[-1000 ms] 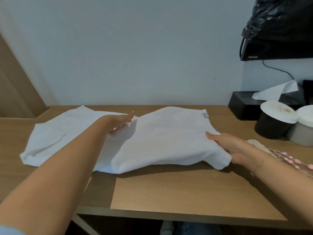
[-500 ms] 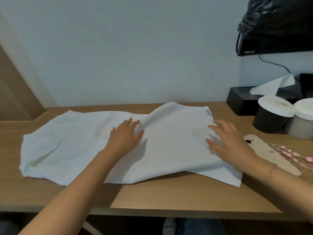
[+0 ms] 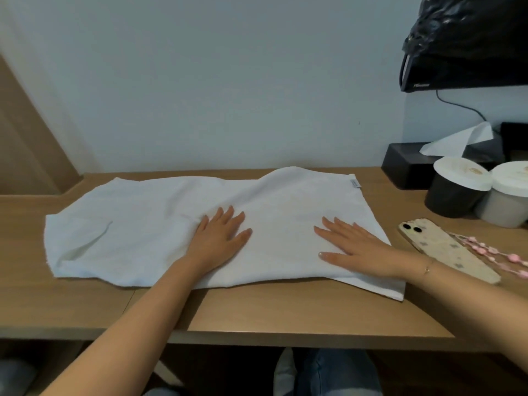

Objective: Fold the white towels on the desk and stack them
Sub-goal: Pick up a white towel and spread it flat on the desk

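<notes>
A white towel (image 3: 137,224) lies spread lengthwise across the wooden desk (image 3: 285,315), with a small label at its far right corner. Its right part looks doubled over the rest. My left hand (image 3: 220,238) presses flat on the towel's middle, fingers straight and spread. My right hand (image 3: 351,247) lies flat on the right part of the towel, fingers straight, pointing left. A crease and small fold show near the towel's left end. Only white cloth in one spread mass is visible; I cannot tell whether it is one towel or two.
A phone (image 3: 445,250) with a pink bead strap (image 3: 491,250) lies right of the towel. Behind it stand a black lidded cup (image 3: 454,192), a grey lidded cup (image 3: 505,201) and a black tissue box (image 3: 411,164). A black bag (image 3: 468,32) hangs above.
Both hands let go of the towel's edges and moved onto its top, flattening it. The raised right part has been laid down and smoothed flat.
</notes>
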Motion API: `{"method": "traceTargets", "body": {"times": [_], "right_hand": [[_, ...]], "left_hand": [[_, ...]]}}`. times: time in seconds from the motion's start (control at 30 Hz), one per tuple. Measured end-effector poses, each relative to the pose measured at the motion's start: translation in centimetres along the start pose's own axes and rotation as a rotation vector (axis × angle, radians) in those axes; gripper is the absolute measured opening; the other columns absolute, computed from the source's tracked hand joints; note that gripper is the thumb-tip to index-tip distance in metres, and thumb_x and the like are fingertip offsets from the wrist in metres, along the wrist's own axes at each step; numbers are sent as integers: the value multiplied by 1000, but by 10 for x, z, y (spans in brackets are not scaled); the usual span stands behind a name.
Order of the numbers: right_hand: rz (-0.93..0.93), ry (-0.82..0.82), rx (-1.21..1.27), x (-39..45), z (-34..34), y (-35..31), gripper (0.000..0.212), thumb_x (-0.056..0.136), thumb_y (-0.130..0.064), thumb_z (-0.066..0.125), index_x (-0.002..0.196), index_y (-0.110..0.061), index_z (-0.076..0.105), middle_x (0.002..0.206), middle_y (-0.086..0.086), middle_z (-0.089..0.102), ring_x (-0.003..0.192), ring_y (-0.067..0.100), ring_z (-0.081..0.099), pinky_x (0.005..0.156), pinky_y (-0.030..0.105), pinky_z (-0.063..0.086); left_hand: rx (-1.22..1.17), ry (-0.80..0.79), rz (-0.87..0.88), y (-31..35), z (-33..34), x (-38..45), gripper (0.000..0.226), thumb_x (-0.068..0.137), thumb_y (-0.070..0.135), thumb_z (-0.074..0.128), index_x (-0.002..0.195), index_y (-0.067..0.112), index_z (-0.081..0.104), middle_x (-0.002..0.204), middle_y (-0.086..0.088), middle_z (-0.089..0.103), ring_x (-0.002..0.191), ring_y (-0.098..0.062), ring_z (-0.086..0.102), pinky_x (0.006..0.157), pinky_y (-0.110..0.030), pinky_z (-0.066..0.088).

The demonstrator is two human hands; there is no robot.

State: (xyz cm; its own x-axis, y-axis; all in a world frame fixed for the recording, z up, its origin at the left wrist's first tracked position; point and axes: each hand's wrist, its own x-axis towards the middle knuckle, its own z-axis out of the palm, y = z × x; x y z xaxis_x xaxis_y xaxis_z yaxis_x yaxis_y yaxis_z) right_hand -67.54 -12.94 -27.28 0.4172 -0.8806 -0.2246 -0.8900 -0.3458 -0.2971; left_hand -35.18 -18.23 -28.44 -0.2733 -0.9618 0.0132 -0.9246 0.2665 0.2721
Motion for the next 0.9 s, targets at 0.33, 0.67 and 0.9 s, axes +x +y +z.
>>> {"method": "traceTargets", "body": {"times": [0.33, 0.67, 0.9], "right_hand": [[-306, 293, -32, 48, -23, -129, 30, 96, -46, 49, 122, -34, 60, 127, -19, 56, 114, 3, 49, 92, 19, 40], [-605, 286, -257, 107, 29, -245, 42, 91, -59, 46, 114, -26, 58, 104, -7, 55, 87, 10, 51, 73, 31, 50], [-481, 326, -129, 121, 26, -247, 28, 102, -37, 38, 103, -21, 61, 95, -4, 63, 81, 10, 57, 75, 28, 49]], "left_hand": [[-198, 523, -220, -85, -75, -79, 12, 91, 24, 64, 101, 20, 70, 98, 7, 66, 78, -6, 58, 71, -20, 41], [-104, 404, -643, -198, -78, -89, 37, 95, 33, 60, 121, 7, 57, 120, -15, 52, 100, -32, 60, 89, -41, 51], [-448, 712, -653, -224, -87, -97, 32, 104, 21, 43, 93, -5, 57, 92, -18, 56, 80, -31, 53, 69, -37, 42]]}}
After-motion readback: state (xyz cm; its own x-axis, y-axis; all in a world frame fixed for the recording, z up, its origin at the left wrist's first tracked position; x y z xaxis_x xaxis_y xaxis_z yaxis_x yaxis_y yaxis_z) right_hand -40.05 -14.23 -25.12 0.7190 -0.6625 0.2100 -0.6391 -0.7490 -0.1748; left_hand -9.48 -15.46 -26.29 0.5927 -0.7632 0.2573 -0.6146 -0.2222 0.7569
